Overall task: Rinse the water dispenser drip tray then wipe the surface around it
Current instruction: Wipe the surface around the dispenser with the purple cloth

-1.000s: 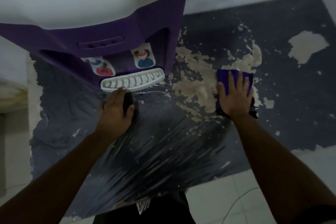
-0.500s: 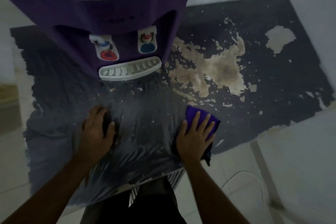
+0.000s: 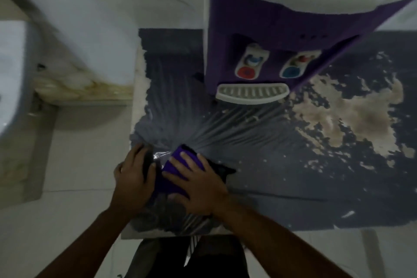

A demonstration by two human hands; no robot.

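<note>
Your right grip (image 3: pixel 200 187) lies flat, fingers straight and spread, pressing the purple cloth (image 3: pixel 167 185) onto the wet front edge of the dark worktop (image 3: pixel 316 176). Your left grip (image 3: pixel 133 176), just beside it, curls round a small dark object (image 3: pixel 147 160) too dim to identify. The drip tray (image 3: pixel 252 93) sits at the foot of the purple dispenser (image 3: pixel 259 36), well apart from both

The white slotted drip tray (image 3: pixel 252 93) sits level at the foot of the purple water dispenser (image 3: pixel 259 36). The dark surface (image 3: pixel 259 165) around it is streaked wet in front and flaked pale to the right. A purple cloth (image 3: pixel 168 185) lies on it near the front edge.
</note>
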